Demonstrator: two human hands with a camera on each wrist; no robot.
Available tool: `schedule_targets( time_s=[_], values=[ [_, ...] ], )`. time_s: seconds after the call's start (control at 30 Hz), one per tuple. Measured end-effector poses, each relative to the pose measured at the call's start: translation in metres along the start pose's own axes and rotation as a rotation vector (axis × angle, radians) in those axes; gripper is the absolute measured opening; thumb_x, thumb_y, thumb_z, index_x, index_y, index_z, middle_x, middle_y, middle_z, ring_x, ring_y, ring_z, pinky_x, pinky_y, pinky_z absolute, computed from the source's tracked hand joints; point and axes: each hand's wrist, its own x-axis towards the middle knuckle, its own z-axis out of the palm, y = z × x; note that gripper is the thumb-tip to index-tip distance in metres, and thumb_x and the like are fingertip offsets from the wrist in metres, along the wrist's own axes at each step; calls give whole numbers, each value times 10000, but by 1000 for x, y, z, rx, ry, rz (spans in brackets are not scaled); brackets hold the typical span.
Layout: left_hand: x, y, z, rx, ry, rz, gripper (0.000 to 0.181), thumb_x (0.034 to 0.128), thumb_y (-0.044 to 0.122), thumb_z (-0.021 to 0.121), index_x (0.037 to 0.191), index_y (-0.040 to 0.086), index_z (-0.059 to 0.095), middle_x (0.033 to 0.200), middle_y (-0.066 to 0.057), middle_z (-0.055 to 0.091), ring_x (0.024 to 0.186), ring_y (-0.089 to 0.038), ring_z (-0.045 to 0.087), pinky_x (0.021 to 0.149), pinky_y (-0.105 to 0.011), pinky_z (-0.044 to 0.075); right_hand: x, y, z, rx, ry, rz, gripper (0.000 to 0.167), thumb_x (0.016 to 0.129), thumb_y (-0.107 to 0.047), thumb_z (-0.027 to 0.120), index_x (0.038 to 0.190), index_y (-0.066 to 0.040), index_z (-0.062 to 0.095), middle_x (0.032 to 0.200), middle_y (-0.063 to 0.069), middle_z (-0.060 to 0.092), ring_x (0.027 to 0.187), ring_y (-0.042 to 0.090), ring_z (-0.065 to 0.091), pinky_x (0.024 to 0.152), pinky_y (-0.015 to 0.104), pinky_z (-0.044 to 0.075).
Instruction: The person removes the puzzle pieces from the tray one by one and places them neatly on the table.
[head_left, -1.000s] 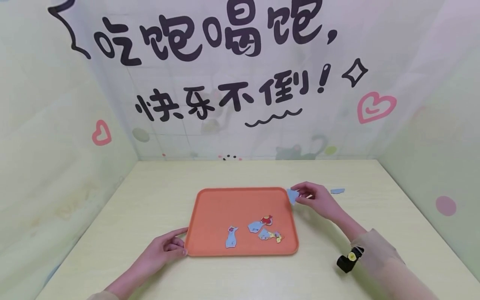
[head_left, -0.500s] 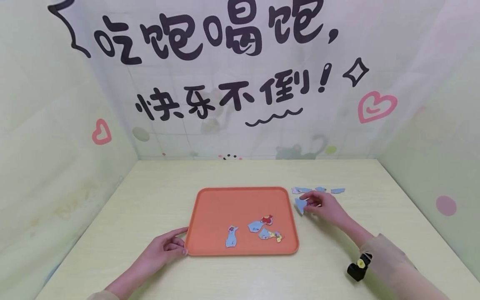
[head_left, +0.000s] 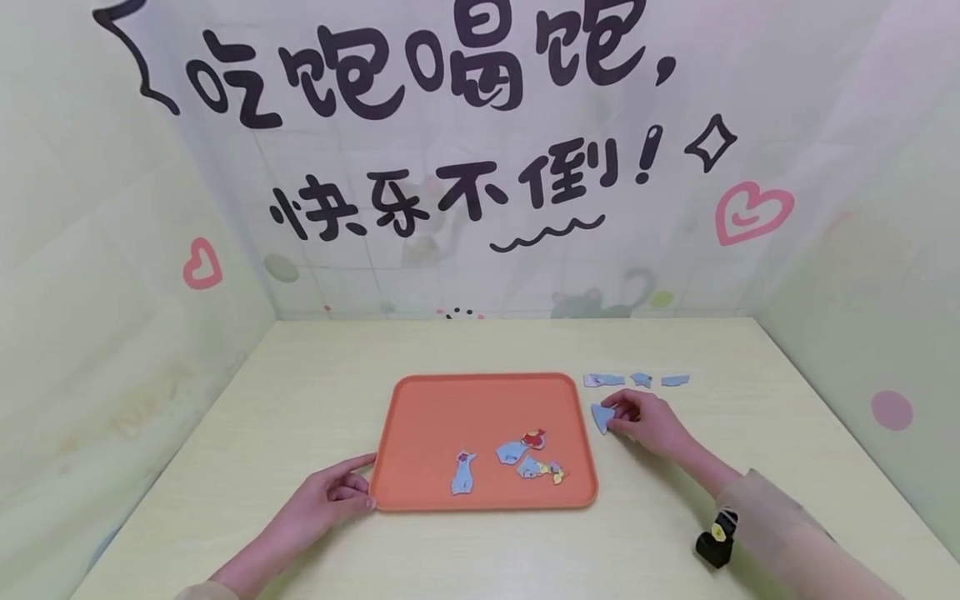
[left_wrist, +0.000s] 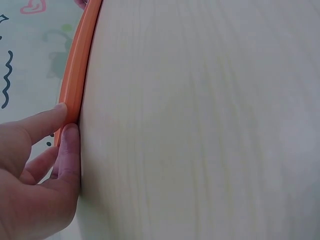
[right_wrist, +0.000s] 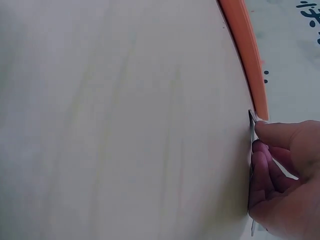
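Observation:
An orange tray (head_left: 442, 408) lies on the table in the head view. My left hand (head_left: 330, 500) holds its near-left corner; the left wrist view shows the thumb and fingers (left_wrist: 70, 135) at the tray's rim (left_wrist: 75, 75). Just right of the tray, my right hand (head_left: 651, 423) pinches a blue triangular paper piece (head_left: 602, 417) low over the table. In the right wrist view this piece (right_wrist: 251, 119) appears edge-on, as a thin dark line by the fingertips. On the tray lie a tall blue piece (head_left: 462, 477), a blue-and-red piece (head_left: 512, 452) and a blue-and-yellow piece (head_left: 529, 467).
Behind my right hand, three flat paper pieces form a row: a long blue one (head_left: 606, 381), a small one (head_left: 641, 379) and a narrow one (head_left: 676, 381). A printed cloth wall (head_left: 420, 283) stands at the back of the pale wooden table (head_left: 315, 383).
My right hand has moved right and toward me with the blue triangular piece, from the tray's far-right corner to the table beside it. My left hand has stayed at the tray.

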Motion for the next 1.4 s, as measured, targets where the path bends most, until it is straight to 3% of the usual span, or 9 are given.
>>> schedule_targets(
  time_s=[0.6,1.4],
  values=[
    [-1,1,-1,20,19,-10,747,855,165,761,1492,24,399,1109,-139,621,923,-99,645,806,-184,541,-1,2,5,-65,15,-70,224,873,-99,730,1082,-48,669,829,20,611,753,111,515,674,197,448],
    [-3,7,2,64,27,-6,723,855,137,755,1478,4,413,1084,-136,631,903,-108,638,780,-192,539,-2,1,3,-57,-5,-40,214,870,-126,743,1062,-68,666,837,21,575,764,129,494,668,201,424]
  ],
)
